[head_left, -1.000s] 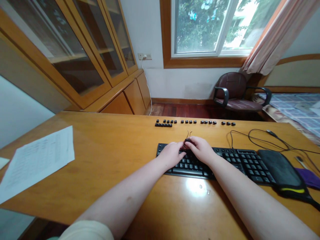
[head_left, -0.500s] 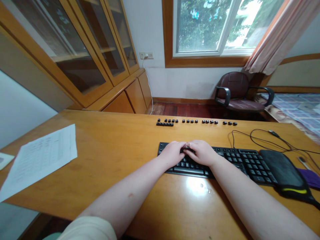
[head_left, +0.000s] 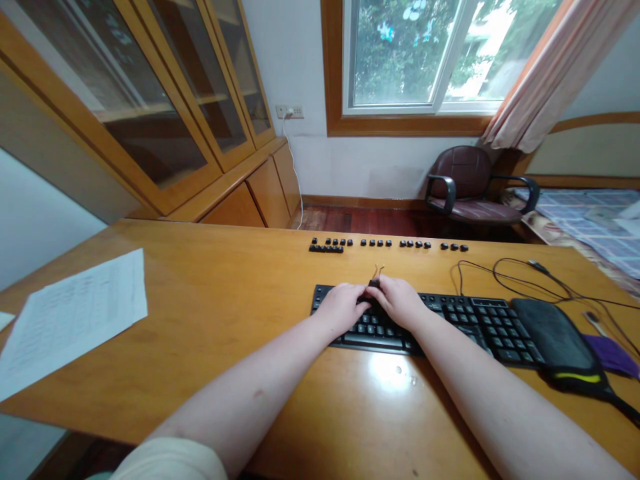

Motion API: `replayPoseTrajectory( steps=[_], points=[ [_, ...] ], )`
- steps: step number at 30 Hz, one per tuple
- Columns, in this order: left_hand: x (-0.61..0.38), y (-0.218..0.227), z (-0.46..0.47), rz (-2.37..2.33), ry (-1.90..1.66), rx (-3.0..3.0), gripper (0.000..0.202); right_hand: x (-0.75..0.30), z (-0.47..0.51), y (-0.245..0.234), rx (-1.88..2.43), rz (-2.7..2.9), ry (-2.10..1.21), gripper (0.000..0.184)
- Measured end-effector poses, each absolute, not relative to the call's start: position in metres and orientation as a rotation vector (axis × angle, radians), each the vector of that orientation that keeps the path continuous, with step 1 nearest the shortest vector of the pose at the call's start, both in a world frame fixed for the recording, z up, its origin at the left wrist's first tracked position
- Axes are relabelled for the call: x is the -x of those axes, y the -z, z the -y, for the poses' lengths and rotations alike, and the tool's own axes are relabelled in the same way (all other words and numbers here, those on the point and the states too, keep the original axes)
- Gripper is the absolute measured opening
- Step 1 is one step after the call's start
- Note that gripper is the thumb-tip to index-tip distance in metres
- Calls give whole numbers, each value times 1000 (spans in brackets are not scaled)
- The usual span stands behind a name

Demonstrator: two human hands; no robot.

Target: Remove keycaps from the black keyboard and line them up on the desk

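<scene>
Above the upper left part of a black keyboard (head_left: 380,331), my two hands meet at the fingertips. My right hand (head_left: 397,300) is closed on what looks like a wire keycap puller (head_left: 374,283), a small dark piece with two thin coppery prongs pointing up and away. My left hand (head_left: 341,308) is closed too, its fingertips against the right hand's; anything between them is hidden. Beyond the keyboard, several loose black keycaps (head_left: 327,249) lie in rows along the desk's far edge.
The keyboard's right end meets a black padded pouch (head_left: 557,333) with a yellow stripe. Beside it are a purple cloth (head_left: 613,355) and a looped black cable (head_left: 547,280). Printed sheets (head_left: 75,320) lie on the desk's left. A chair (head_left: 463,180) stands beyond the desk.
The two prongs now stick up above my fingertips; before, only small shiny tips showed low between the hands. My right hand has shifted slightly. The keycap rows are unchanged.
</scene>
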State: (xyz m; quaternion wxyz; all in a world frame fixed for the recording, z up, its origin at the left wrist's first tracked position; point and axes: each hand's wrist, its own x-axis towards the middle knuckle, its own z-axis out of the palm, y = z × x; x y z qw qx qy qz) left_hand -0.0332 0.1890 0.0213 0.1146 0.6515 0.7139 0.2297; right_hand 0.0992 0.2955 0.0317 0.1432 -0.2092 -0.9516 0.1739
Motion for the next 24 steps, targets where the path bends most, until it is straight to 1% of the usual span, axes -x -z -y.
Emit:
replayPoseTrajectory(
  steps=[3,8,12,15,19,24],
  points=[
    [33,-22,-189,-2091,-683,-1900,23,-97,-296,-33,684,2719,-583,23],
    [33,-25,-189,-2078,-702,-1881,23,-98,-297,-33,679,2671,-651,22],
    [34,-25,-190,-2056,-753,-1833,28,-103,-299,-33,616,2555,-634,23],
    [34,-25,-190,-2033,-836,-1784,26,-106,-300,-32,536,2522,-616,26],
    [34,-27,-189,-1979,-966,-1746,26,-106,-300,-32,475,2457,-687,28],
    [34,-30,-187,-2031,-1025,-1674,26,-106,-302,-30,438,2350,-724,27]
  ],
)
